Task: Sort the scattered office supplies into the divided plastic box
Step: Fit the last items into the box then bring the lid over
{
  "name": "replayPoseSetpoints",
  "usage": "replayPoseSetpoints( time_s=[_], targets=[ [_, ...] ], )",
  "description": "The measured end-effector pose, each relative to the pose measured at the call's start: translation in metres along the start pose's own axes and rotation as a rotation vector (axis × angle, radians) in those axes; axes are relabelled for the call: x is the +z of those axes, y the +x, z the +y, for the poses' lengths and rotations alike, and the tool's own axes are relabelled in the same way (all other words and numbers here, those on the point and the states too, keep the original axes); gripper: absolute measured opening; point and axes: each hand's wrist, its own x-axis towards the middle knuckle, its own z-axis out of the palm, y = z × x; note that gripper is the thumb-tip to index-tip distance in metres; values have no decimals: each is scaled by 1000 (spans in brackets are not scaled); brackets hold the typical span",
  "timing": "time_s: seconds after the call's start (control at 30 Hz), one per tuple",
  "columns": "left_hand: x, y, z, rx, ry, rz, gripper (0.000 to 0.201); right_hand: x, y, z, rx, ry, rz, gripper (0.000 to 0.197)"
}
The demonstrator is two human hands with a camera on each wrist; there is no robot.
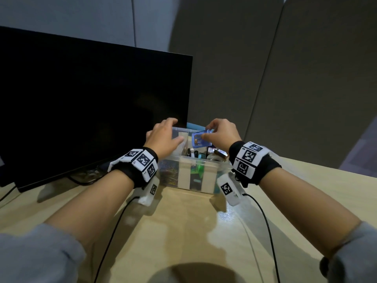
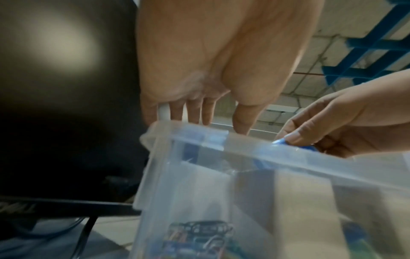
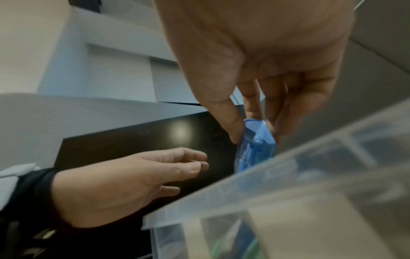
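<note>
The clear divided plastic box (image 1: 195, 159) stands on the desk by the monitor's right edge. Its compartments hold colored paper clips (image 1: 168, 172), pens (image 1: 193, 154) and a green item (image 1: 197, 169). My right hand (image 1: 206, 132) pinches a small translucent blue dispenser (image 1: 201, 140) between thumb and fingers, just above the box's far middle. The right wrist view shows that blue dispenser (image 3: 255, 145) tilted, its lower end behind the box rim (image 3: 244, 184). My left hand (image 1: 170, 131) hovers at the far left corner, fingers loosely bent and holding nothing. Whether it touches the rim (image 2: 244, 145) is unclear.
A large black monitor (image 1: 91, 103) fills the left side, with its stand and cables beside the box. Grey partition panels (image 1: 285, 78) rise behind. Two black cables (image 1: 114, 231) run across the light wooden desk (image 1: 183, 231) toward me. Something light blue (image 1: 192, 125) sits behind the box.
</note>
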Motion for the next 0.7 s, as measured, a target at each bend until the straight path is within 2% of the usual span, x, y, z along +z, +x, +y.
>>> replayPoseSetpoints(
  time_s=[0.07,0.17,0.3,0.4,0.7],
  targets=[
    [6,2,-6,-80,4,-71,59,1,0,-3,-4,-116,-21,18],
    [14,-2,-9,-118,78,-182,57,7,-1,-6,-20,-196,-90,19],
    [15,-1,-10,-122,126,-215,54,13,-2,-5,-21,-246,-137,26],
    [15,-1,-11,-128,143,-237,54,19,-2,-3,-34,-332,-148,23],
    [18,-2,-12,-121,131,-226,49,31,2,8,-126,-534,-159,24]
  ],
)
